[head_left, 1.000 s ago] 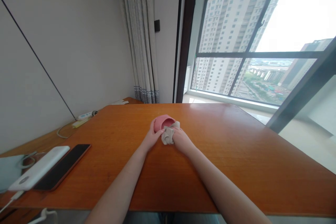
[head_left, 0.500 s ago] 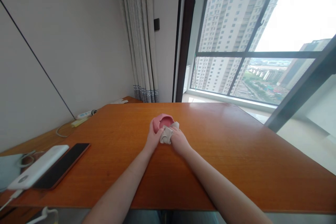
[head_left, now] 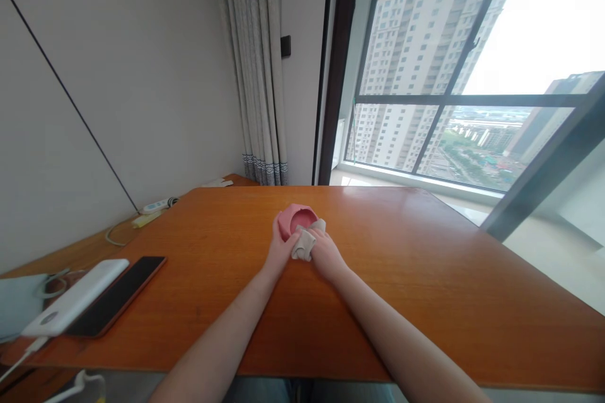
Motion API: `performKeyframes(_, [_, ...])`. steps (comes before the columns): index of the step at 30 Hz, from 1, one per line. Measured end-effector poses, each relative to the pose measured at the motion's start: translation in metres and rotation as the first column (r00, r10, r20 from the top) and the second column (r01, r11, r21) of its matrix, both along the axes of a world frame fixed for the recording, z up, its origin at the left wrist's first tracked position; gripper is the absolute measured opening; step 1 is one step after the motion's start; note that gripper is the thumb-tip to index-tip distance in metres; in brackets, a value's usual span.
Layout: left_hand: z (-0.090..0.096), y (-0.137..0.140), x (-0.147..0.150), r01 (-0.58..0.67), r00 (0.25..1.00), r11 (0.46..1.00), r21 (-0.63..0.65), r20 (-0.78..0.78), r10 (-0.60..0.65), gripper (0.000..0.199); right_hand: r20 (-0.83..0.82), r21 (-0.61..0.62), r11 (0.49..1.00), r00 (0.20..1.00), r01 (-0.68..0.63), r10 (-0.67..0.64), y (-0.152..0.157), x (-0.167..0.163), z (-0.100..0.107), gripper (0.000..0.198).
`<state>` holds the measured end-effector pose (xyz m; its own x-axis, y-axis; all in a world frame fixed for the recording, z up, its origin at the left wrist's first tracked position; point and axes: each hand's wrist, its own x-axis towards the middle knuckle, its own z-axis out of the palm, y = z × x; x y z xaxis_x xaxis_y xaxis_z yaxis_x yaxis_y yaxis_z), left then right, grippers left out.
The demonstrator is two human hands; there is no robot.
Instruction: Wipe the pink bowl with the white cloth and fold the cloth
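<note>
A pink faceted bowl-like container [head_left: 289, 216] with a round hollow is tilted so its opening faces me, above the middle of the wooden table. My left hand [head_left: 280, 248] is closed on its left side, thumb near the front rim. In my right hand [head_left: 326, 255] is a crumpled pale grey cloth [head_left: 304, 245], pressed against the container's near right rim. Part of the cloth sticks up past my right fingers. The fingertips of my right hand are hidden by the cloth and the container.
On the left of the wooden table [head_left: 401, 302] lie a white power bank [head_left: 78, 296] with a cable and a dark phone [head_left: 118, 296]. A power strip [head_left: 158, 206] rests by the wall. Behind stand a curtain [head_left: 258, 75] and a large window.
The view has shifted slightly. Both hands keep their hold on the container and the cloth, with the container's opening turned a little and the cloth slightly moved at its rim.
</note>
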<state>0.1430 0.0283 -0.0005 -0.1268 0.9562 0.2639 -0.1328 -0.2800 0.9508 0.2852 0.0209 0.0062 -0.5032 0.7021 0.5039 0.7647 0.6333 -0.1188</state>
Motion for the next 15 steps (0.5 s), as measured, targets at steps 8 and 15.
performKeyframes(8, [0.024,0.007,-0.036,0.022,0.942,0.999,0.043,-0.336,-0.006,0.060,0.085,0.004,0.990,0.986,-0.144,0.143,0.006,0.005,0.001,0.020])
performKeyframes(15, [0.032,0.007,-0.049,0.050,0.902,0.999,-0.015,-0.428,-0.051,0.055,0.086,0.001,0.976,0.972,-0.218,0.217,0.004,0.001,-0.004,0.021])
